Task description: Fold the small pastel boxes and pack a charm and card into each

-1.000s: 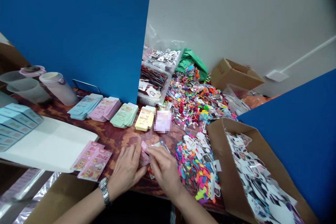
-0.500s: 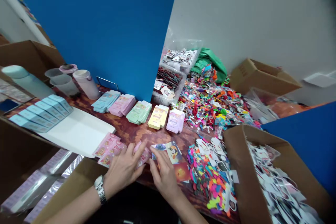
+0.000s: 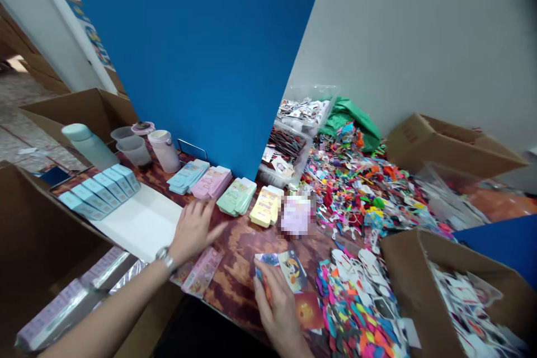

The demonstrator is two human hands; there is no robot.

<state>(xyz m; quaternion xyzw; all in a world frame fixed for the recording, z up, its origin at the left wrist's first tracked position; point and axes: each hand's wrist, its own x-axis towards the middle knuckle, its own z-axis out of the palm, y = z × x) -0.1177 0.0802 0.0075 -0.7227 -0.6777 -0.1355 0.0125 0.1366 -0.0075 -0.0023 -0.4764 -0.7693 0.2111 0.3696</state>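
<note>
My left hand [image 3: 193, 230], with a watch [image 3: 165, 258] on the wrist, hovers with fingers spread just in front of a stack of pink flat cartons [image 3: 212, 180]. Nothing is in it. Below that hand, a pink printed carton [image 3: 203, 272] lies at the table's front edge, partly covered by my forearm. My right hand [image 3: 277, 305] rests over some picture cards [image 3: 292, 269], its thumb and forefinger apart. An orange-red card [image 3: 309, 310] lies beside it. Blue [image 3: 188, 175], green [image 3: 237, 196], yellow [image 3: 266, 205] and purple [image 3: 296, 216] carton stacks line the table.
On the left, several light-blue boxes [image 3: 100, 191] stand in a white tray [image 3: 145, 222], with a bottle [image 3: 90, 145] and cup [image 3: 164, 151] behind. Colourful small pieces [image 3: 361, 302] lie right of the cards, beside a cardboard box [image 3: 413, 291]. A blue panel [image 3: 193, 56] rises behind.
My left hand has let go of the pink carton and moved up toward the pink stack. My right hand has left the carton for the picture cards. The view has shifted.
</note>
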